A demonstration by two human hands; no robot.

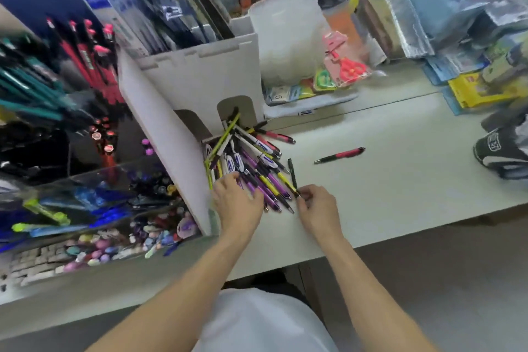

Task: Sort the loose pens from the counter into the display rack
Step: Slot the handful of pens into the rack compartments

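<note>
A heap of loose pens [254, 163], purple, yellow and white, lies on the pale counter [385, 180] against a white cardboard display box [177, 111]. My left hand [238, 197] rests flat on the near end of the heap with its fingers spread. To its right, my right hand [317, 203] pinches the lower end of a dark green pen [292, 173] that lies at the heap's right edge. A single red-and-black pen [340, 155] lies alone further right. The display rack [57, 128] stands at the left with tiers full of pens.
A translucent white container [285, 34] and packs of scissors [347, 66] stand behind the heap. Stacked plastic-wrapped stationery [445, 14] fills the back right. A black-and-white bag or shoe [503, 151] sits at the right edge. The counter's front edge runs just below my hands.
</note>
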